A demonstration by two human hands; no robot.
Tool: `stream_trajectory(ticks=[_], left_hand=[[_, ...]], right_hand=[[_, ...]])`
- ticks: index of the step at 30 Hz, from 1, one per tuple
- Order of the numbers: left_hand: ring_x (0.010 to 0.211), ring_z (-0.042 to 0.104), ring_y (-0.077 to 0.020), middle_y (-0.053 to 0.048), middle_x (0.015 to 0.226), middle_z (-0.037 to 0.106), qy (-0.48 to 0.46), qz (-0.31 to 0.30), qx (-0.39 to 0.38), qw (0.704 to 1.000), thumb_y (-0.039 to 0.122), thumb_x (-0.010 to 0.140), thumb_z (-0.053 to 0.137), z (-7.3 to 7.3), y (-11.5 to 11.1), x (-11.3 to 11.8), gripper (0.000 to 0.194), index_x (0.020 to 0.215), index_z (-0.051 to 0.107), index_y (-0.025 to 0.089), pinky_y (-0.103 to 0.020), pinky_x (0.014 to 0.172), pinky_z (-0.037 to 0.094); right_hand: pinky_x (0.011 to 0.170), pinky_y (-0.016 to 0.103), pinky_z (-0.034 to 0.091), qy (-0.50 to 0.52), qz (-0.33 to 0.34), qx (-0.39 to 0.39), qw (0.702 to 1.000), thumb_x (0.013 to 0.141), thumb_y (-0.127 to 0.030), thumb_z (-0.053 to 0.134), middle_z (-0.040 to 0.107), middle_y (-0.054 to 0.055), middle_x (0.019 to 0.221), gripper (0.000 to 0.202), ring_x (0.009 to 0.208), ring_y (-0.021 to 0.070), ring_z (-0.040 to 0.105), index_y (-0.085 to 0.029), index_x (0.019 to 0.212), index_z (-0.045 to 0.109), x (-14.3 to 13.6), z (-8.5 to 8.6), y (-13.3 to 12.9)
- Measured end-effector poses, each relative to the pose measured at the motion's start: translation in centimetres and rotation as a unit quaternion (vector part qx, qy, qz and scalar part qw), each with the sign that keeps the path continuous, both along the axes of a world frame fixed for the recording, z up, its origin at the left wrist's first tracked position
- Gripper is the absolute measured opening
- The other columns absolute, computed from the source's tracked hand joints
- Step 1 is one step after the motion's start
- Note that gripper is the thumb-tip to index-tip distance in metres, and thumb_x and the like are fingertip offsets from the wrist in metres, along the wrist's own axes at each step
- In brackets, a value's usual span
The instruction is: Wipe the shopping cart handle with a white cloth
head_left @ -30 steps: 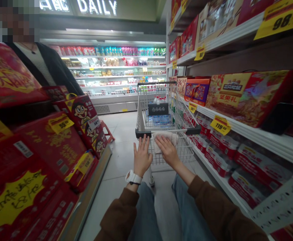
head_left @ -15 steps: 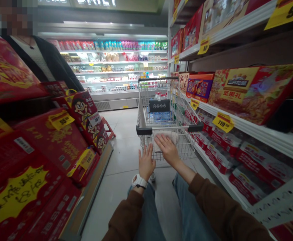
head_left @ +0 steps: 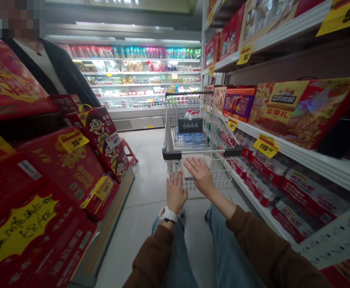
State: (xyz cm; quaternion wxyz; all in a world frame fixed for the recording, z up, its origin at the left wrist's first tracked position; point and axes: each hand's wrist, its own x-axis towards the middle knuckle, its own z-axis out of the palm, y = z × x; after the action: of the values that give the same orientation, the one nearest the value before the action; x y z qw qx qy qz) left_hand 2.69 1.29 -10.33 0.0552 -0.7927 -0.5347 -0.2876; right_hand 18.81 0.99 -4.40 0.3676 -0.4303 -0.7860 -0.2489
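A wire shopping cart [head_left: 223,172] stands right in front of me, with a dark bar across its near edge. Against its near wire panel lies a pale cloth [head_left: 205,161], just below that bar. My right hand [head_left: 201,176] rests flat on the cloth with the fingers stretched out. Lower and to the left, my left hand [head_left: 176,194] has its fingers spread at the cart's near left wires and holds nothing. Whether its fingertips touch the wires I cannot tell. Inside the cart, behind a dark panel [head_left: 190,125], are bluish clear bottles [head_left: 193,138].
On the right, a shelf [head_left: 301,150] carries gift boxes [head_left: 291,108] and a dark phone-like object [head_left: 343,138]. Red boxes [head_left: 64,164] are stacked on the left. A person [head_left: 52,68] stands behind them. A refrigerated display [head_left: 139,116] spans the aisle's far end.
My right hand stays on the cloth, whose edges have shifted slightly left and up. My left hand has moved very slightly to the right. The cart has stayed in place.
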Motion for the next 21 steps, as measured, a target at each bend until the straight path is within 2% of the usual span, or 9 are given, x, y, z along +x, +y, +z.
stream_trajectory(ticks=[4, 7, 15, 18, 21], left_hand=[[0.150, 0.025, -0.0296, -0.011, 0.157, 0.039, 0.006, 0.005, 0.005, 1.000, 0.013, 0.074, 0.050, 0.1, -0.1, -0.1, 0.076, 0.149, 0.038, 0.014, -0.055, 0.122, 0.022], [0.149, 0.027, -0.0301, -0.011, 0.157, 0.040, 0.007, 0.004, 0.000, 1.000, 0.014, 0.074, 0.051, 0.2, 0.0, -0.2, 0.075, 0.148, 0.039, 0.013, -0.055, 0.122, 0.022], [0.148, 0.031, -0.0289, -0.010, 0.156, 0.042, 0.012, -0.005, 0.002, 1.000, 0.013, 0.075, 0.050, 0.6, 0.0, -0.6, 0.075, 0.149, 0.038, 0.016, -0.057, 0.122, 0.020], [0.148, 0.030, -0.0290, -0.010, 0.156, 0.042, 0.010, -0.008, 0.004, 1.000, 0.013, 0.075, 0.050, 0.6, -0.1, -0.6, 0.076, 0.149, 0.038, 0.017, -0.057, 0.123, 0.019], [0.148, 0.030, -0.0298, -0.010, 0.156, 0.042, -0.001, -0.006, 0.001, 1.000, 0.014, 0.074, 0.051, 0.7, -0.1, -0.6, 0.076, 0.150, 0.038, 0.017, -0.057, 0.122, 0.020]], right_hand=[[0.119, 0.044, 0.033, -0.004, -0.011, 0.029, 0.999, 0.083, 0.004, 0.038, 0.049, 0.007, 0.150, 0.065, 0.147, 0.0212, 0.033, -0.018, 0.143, 0.052, 0.1, -0.5, 0.4], [0.118, 0.044, 0.034, -0.002, -0.015, 0.021, 1.000, 0.083, 0.003, 0.038, 0.050, 0.008, 0.150, 0.064, 0.146, 0.0203, 0.034, -0.018, 0.142, 0.053, -0.3, -1.1, 0.6], [0.119, 0.048, 0.031, 0.014, -0.046, 0.043, 0.998, 0.083, 0.004, 0.038, 0.046, 0.008, 0.153, 0.066, 0.149, 0.0226, 0.027, -0.020, 0.142, 0.053, 0.5, -1.2, 0.1], [0.119, 0.047, 0.033, 0.015, -0.047, 0.030, 0.998, 0.082, 0.004, 0.040, 0.047, 0.008, 0.152, 0.066, 0.149, 0.0221, 0.028, -0.021, 0.141, 0.054, 0.8, -1.6, 0.2], [0.119, 0.046, 0.034, 0.014, -0.037, 0.013, 0.999, 0.079, 0.005, 0.041, 0.046, 0.008, 0.153, 0.069, 0.148, 0.0218, 0.030, -0.020, 0.142, 0.052, 1.0, -1.1, -0.2]])
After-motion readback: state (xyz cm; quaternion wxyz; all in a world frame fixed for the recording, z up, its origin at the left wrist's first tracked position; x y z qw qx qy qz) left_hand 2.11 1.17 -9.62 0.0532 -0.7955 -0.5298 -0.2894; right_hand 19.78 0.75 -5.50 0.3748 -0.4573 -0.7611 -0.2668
